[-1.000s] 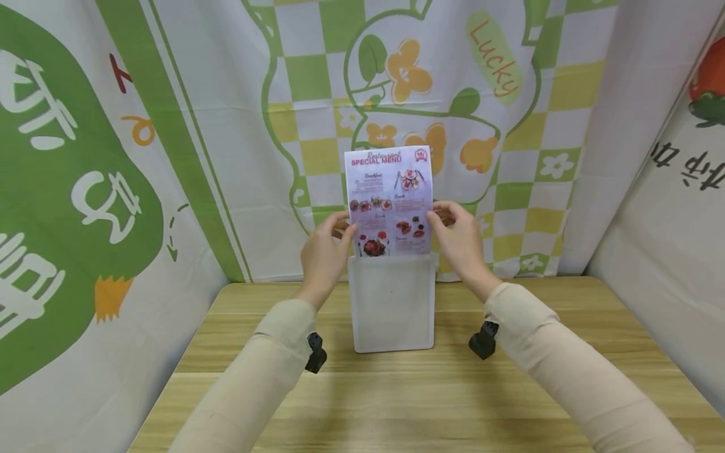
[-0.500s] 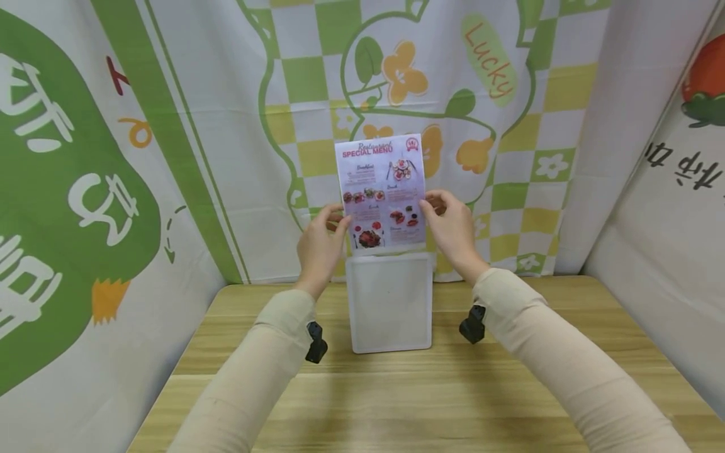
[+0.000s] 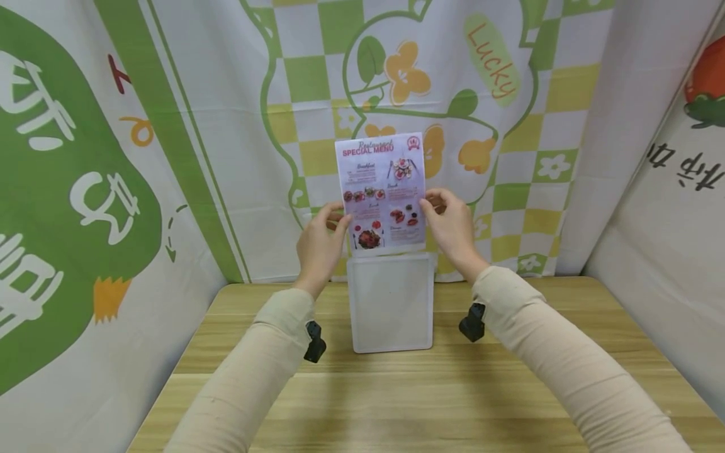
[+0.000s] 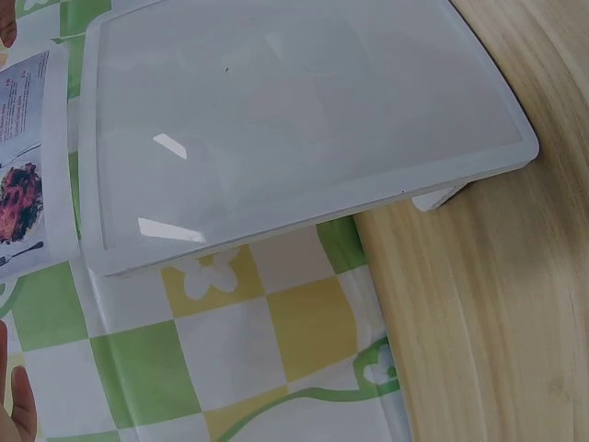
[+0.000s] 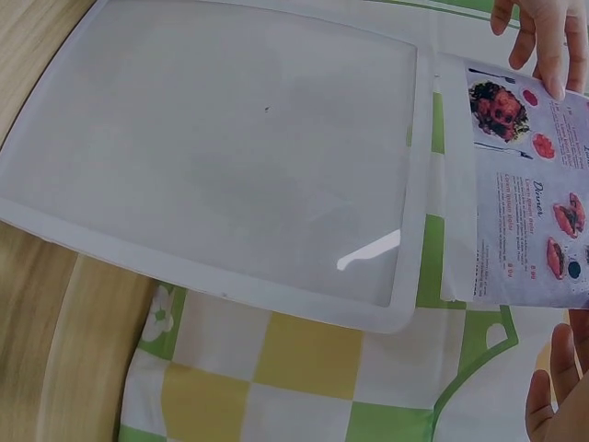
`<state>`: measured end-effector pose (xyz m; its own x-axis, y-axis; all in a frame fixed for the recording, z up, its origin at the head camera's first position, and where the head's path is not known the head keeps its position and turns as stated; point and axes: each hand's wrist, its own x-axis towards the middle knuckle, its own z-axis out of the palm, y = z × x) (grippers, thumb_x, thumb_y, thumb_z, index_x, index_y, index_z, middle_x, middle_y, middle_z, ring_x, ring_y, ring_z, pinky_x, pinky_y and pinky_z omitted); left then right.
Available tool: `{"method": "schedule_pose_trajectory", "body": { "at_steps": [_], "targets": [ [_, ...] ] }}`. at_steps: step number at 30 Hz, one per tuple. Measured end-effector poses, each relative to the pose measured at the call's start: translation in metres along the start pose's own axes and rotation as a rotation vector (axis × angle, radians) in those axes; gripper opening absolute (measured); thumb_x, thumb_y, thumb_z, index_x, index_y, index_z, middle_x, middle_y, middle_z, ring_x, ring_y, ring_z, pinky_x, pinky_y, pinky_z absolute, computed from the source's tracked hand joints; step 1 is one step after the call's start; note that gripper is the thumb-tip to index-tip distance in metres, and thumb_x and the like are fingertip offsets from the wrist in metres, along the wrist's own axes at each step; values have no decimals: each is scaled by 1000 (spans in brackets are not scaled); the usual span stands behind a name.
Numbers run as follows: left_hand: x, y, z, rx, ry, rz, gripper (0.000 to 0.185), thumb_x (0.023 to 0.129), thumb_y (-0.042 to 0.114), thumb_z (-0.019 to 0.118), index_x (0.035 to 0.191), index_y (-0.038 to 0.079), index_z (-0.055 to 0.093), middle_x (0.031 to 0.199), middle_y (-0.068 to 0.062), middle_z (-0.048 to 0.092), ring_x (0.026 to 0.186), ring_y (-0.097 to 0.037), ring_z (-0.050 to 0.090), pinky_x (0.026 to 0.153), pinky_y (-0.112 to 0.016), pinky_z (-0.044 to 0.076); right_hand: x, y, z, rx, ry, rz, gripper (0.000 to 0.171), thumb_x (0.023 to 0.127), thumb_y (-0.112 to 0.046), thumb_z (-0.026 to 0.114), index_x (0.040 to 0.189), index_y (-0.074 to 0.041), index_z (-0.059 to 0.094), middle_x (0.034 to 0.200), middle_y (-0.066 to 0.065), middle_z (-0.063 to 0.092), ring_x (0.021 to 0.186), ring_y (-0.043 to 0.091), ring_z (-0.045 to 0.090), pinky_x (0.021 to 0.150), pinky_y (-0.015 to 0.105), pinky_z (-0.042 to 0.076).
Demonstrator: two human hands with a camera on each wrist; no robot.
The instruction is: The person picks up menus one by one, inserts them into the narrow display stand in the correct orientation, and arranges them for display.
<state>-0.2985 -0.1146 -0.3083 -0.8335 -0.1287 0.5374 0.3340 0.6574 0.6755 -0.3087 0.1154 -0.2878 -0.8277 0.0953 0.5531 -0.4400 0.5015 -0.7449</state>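
You stand at a pale wooden bench (image 3: 396, 402) with plank-like grain, closed in on three sides by hanging cloth: a backdrop (image 3: 317, 82) of green and yellow checks with flowers and the word "Lucky" behind, and side cloths with large green and white characters.

Your left hand (image 3: 318, 246) and right hand (image 3: 451, 228) hold a menu card (image 3: 382, 192) upright above the bench, one hand at each side edge. Each grip is a pinch: fingers curled onto the card's edge, thumb toward the front. The card reads "Special Menu" and carries small food photos; the smaller print is too fine to read.

Directly under the card stands a frosted white holder (image 3: 391, 302), upright on the bench near the backdrop. The card's lower edge sits just at the holder's top rim; from the head view you cannot tell whether it is inside the slot or only above it. The wrist views show the card's end lying beside the holder's rim, with only fingertips in view at the frame edges.

Your beige sleeves (image 3: 266, 358) cover both forearms, and a small black camera mount (image 3: 313, 343) hangs under each wrist. The holder's foot is mostly hidden; only a small white stub shows in the left wrist view.
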Motion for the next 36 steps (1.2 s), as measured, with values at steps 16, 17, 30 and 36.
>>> {"method": "schedule_pose_trajectory", "body": {
  "at_steps": [16, 17, 30, 36],
  "targets": [
    [-4, -3, 3, 4, -3, 7, 32, 98, 32, 64, 126, 17, 64, 105, -2, 72, 88, -19, 64, 68, -36, 48, -2, 5, 2, -16, -17, 8, 23, 98, -16, 63, 114, 0, 66, 102, 16, 70, 87, 27, 62, 78, 37, 49],
    [-4, -4, 4, 3, -4, 7, 32, 98, 32, 64, 125, 17, 64, 105, -2, 72, 88, -19, 64, 68, -36, 48, -2, 5, 2, -17, -19, 9, 23, 98, -17, 63, 114, 0, 66, 102, 16, 70, 87, 27, 62, 78, 37, 49],
    [-14, -15, 10, 15, -41, -11, 32, 97, 33, 64, 125, 18, 64, 106, 0, 73, 87, -18, 65, 67, -35, 48, -13, 17, 5, -30, -61, 57, 23, 99, -21, 62, 112, -3, 66, 103, 13, 69, 90, 25, 62, 81, 38, 50],
    [-19, -21, 13, 19, -64, -31, 32, 97, 34, 65, 124, 18, 64, 105, 1, 73, 88, -17, 65, 71, -37, 48, -20, 24, 7, -60, -59, 56, 21, 99, -21, 63, 108, -2, 66, 101, 13, 69, 89, 26, 62, 80, 38, 49]
  ]
}}
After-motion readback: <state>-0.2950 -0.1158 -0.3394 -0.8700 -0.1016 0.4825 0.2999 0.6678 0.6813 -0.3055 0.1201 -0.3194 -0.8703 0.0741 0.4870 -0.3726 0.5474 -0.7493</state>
